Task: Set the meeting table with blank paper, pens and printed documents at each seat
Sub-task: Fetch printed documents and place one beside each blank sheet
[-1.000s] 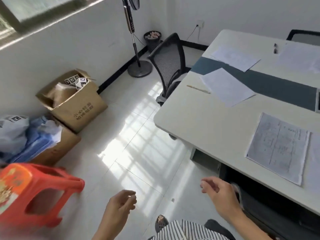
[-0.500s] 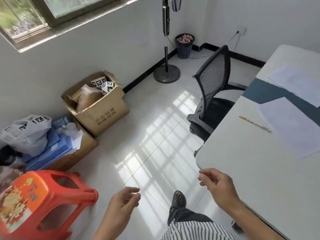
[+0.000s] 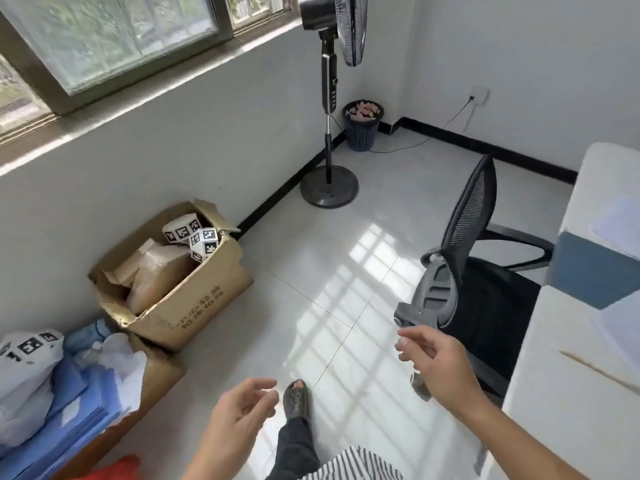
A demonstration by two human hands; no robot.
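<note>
Table [image 3: 562, 431] farther right than before

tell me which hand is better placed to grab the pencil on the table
Right, probably. The right hand is empty and on the side of the table, nearer the pencil. The left hand, also empty, hangs over the floor, farther off.

A window [image 3: 114, 39] is set in the upper left of the frame. A standing fan [image 3: 329, 98] is placed at top centre, with a bin [image 3: 362, 133] behind it in the corner. A carton [image 3: 194, 299] is seen at centre left against the wall, with marker cubes [image 3: 194, 237] in it. A chair [image 3: 474, 271] is placed just left of the table [image 3: 561, 410] at the right edge, and a pencil [image 3: 599, 370] is laid on the table at lower right.
</note>
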